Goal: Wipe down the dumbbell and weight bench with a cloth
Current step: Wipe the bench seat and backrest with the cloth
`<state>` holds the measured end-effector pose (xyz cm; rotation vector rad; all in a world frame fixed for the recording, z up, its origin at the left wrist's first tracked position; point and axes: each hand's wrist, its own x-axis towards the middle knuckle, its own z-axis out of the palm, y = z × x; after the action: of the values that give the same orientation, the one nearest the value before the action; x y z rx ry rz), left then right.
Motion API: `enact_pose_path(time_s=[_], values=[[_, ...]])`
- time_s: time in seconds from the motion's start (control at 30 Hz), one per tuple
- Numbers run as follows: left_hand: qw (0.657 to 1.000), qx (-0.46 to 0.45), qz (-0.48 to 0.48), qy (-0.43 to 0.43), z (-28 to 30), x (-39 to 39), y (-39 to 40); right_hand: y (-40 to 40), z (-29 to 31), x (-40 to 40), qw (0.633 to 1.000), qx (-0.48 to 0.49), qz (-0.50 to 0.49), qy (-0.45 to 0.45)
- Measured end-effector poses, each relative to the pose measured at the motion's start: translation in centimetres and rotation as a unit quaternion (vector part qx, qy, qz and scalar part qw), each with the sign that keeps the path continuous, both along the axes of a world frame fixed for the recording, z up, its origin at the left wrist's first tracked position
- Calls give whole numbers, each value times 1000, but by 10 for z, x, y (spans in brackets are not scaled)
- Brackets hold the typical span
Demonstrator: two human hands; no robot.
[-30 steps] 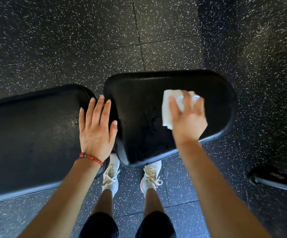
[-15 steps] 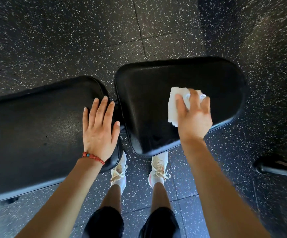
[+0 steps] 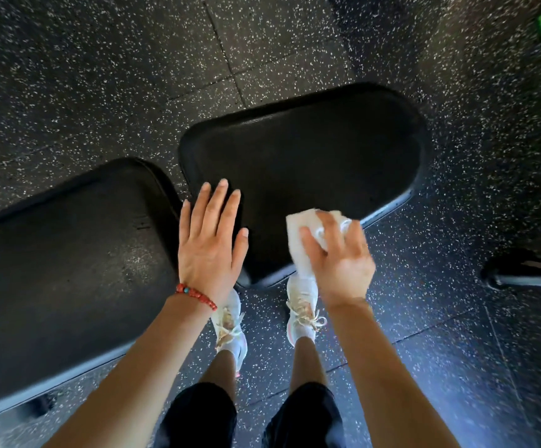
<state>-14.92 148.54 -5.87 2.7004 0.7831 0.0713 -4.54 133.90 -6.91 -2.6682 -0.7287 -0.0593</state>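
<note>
Wiping at the near edge of the seat pad (image 3: 311, 156), the right hand (image 3: 337, 263) is curled around a white cloth (image 3: 301, 231), fingers pinching it against the pad's near rim. The left hand (image 3: 209, 247) is spread flat, palm down, bridging the gap between the seat pad and the longer back pad (image 3: 62, 253) to the left. Judging by this, the weight bench is mid-wipe: the cloth is on the seat, and I cannot tell whether the back pad has been covered. No dumbbell is clearly visible; a dark object (image 3: 527, 273) on the speckled floor (image 3: 101, 76) at the right is too dim to identify. No brand, label or writing can be read anywhere.
</note>
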Motion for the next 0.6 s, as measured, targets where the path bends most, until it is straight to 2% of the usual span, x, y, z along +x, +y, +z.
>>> enact_pose_path(time_s=[0.1,0.27,0.4,0.5,0.6], values=[[1000,-8,-24,0,-2,15,-8,-11,1,29,993,20,-116,29],[1000,-9,-29,8,-8,40,-21,-11,6,89,967,33,-240,74],[999,11,-19,30,-14,51,-29,-10,7,148,964,22,-258,63],[999,28,-13,36,-18,52,-31,-2,6,194,962,7,-259,90],[999,38,-9,37,-20,52,-32,2,9,203,962,-16,-250,111]])
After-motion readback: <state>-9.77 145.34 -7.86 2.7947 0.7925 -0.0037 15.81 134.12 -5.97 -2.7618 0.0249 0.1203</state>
